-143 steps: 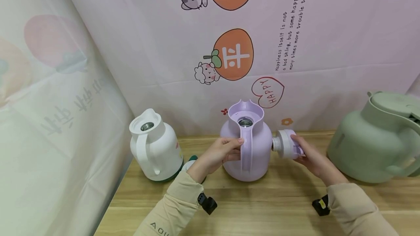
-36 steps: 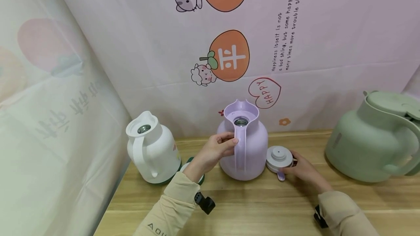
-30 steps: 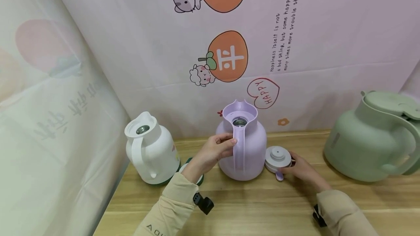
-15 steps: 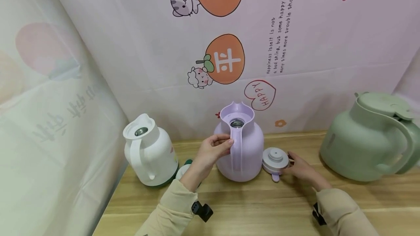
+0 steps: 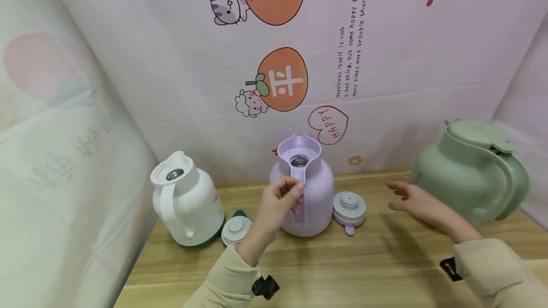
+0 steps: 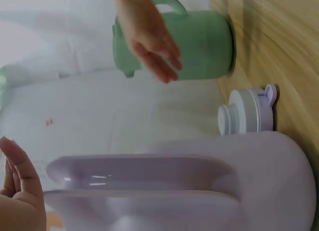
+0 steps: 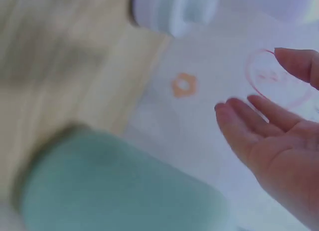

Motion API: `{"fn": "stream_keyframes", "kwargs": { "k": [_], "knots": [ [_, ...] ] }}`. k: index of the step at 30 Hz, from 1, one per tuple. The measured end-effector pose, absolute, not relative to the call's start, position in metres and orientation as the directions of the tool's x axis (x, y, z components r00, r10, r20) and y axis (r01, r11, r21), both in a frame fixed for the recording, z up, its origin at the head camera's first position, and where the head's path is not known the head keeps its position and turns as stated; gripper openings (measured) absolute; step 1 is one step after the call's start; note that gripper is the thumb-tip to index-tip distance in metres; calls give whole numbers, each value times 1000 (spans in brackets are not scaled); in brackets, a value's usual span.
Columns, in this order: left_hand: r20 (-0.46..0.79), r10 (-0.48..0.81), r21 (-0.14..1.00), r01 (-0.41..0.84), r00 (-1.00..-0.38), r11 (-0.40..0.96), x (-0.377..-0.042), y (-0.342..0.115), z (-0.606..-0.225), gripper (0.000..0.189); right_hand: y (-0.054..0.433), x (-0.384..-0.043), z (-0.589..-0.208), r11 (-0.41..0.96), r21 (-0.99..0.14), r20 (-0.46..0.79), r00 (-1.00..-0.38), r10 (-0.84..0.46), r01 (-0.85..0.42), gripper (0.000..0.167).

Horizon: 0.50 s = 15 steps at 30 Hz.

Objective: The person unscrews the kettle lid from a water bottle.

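A lilac thermos jug (image 5: 314,198) stands upright and uncapped at the middle of the table. My left hand (image 5: 274,208) is in front of its handle; the left wrist view shows the fingers (image 6: 22,173) bent loosely and apart from the handle (image 6: 139,173). The lilac-and-grey stopper (image 5: 349,207) lies upside down on the table, just right of the jug. In the air between that stopper and a green thermos jug (image 5: 454,175), my right hand (image 5: 421,203) is held with its fingers relaxed and nothing in them.
At the left stands a white thermos jug (image 5: 194,208), also uncapped, with its white-and-green stopper (image 5: 236,230) beside it. The green jug at the right has its lid on. A printed cloth (image 5: 180,75) hangs behind the wooden table (image 5: 334,274).
My right hand has set the lilac stopper down upside down, let go and moved right towards the green jug. My left hand has come off the lilac jug's handle. The head view has shifted right.
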<state>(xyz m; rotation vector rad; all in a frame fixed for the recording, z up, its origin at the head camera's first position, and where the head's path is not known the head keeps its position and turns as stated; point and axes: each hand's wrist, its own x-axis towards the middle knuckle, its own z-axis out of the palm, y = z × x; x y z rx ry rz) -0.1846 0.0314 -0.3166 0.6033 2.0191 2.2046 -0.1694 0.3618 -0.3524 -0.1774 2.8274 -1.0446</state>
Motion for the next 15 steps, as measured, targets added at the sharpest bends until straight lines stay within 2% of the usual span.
{"fn": "stream_keyframes", "kwargs": {
  "k": [4,8,11,15],
  "knots": [
    [279,396,959,237,-875,-154,-167,42,-314,27,374,-157,-326,791,-592,0,-981,-193,-156,58],
    [249,531,968,200,-810,-149,-155,60,-316,29,390,-144,-299,808,-544,80,-973,-216,-224,49],
    [175,639,984,143,-749,-102,-149,80,-322,29,407,-134,-278,826,-527,116,-980,-163,-200,46],
    [110,715,994,86,-691,-70,-144,106,-333,27,435,-125,-254,823,-560,127,-992,-27,-94,42]
  ]
}}
